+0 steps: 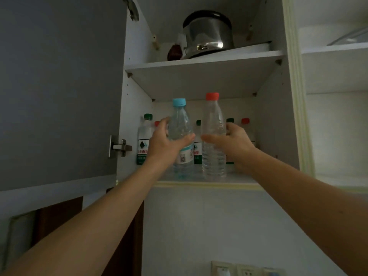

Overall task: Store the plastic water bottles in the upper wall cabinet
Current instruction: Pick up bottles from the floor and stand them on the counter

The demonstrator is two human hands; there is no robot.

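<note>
The upper wall cabinet stands open, and both my arms reach up to its lower shelf (pixel 207 183). My left hand (pixel 165 142) grips a clear bottle with a blue cap (pixel 180 124), which stands near the shelf's front edge. My right hand (pixel 231 141) grips a taller clear bottle with a red cap (pixel 213 120) just to the right of it. Behind them, several more bottles line the back of the shelf, among them a green-capped one (pixel 143 136) at the left and a red-capped one (pixel 245 121) at the right.
The grey cabinet door (pixel 59 86) is swung open at the left, its metal hinge (pixel 119 146) showing. A steel pot (pixel 208 32) sits on the upper shelf (pixel 203 62). A neighbouring open compartment (pixel 336 66) lies to the right. Wall sockets (pixel 247 269) are below.
</note>
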